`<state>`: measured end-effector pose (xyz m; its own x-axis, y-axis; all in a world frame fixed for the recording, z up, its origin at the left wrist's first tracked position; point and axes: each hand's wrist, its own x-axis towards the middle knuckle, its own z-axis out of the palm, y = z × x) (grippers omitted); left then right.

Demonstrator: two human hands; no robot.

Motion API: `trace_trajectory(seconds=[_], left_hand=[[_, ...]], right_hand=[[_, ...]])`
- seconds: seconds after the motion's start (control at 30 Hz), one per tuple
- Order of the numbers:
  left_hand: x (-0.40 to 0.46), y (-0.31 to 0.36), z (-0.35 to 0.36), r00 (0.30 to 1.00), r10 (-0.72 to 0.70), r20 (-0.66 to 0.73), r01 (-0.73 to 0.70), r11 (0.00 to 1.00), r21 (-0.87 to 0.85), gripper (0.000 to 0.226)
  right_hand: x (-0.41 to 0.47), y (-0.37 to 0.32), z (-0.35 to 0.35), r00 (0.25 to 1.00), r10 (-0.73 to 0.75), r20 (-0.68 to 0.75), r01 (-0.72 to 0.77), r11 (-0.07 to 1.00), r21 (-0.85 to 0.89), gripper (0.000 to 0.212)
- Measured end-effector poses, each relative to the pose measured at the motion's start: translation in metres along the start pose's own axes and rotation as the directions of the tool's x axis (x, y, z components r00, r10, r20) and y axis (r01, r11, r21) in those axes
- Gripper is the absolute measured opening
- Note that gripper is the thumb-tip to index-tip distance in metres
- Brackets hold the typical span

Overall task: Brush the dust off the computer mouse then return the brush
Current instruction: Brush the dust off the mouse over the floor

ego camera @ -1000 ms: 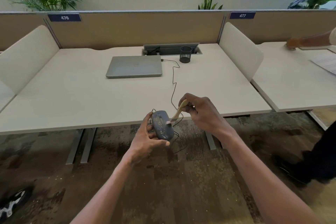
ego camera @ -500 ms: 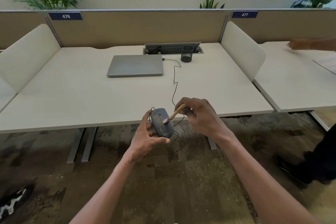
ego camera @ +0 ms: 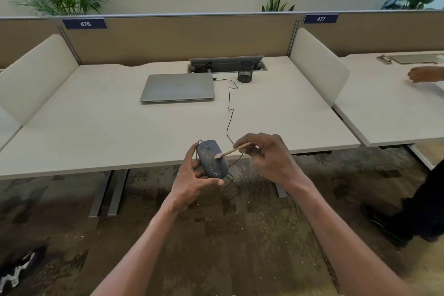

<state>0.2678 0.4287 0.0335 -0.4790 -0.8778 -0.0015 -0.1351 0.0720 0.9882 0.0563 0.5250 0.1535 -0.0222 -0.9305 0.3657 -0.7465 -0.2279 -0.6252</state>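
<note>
Both hands busy: I'm cradling the dusty mouse (ego camera: 212, 159) in my left hand (ego camera: 192, 180), my right hand (ego camera: 269, 155) pinching the brush (ego camera: 232, 150), flicking specks off lightly, away from me.

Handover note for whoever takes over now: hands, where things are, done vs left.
Left hand holds the mouse in the air at the desk's front edge.
Right hand pinches the brush, tip on the mouse's top.
Done: brushing is under way; specks still show on the mouse.
Left: finish brushing, then return the brush, probably to the mesh cup.
</note>
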Motion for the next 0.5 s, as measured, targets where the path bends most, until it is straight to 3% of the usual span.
trace_trajectory(seconds=[0.3,0.5], left_hand=[[-0.002,0.001,0.001,0.999,-0.014,-0.039,0.015,1.0,0.005,0.131],[-0.005,0.008,0.0,1.0,-0.007,-0.028,0.008,1.0,0.007,0.131]], right_hand=[[-0.016,0.008,-0.006,0.996,0.046,0.076,-0.044,0.999,-0.019,0.033],[-0.013,0.008,-0.011,0.999,0.042,0.004,-0.042,0.999,0.01,0.033]])
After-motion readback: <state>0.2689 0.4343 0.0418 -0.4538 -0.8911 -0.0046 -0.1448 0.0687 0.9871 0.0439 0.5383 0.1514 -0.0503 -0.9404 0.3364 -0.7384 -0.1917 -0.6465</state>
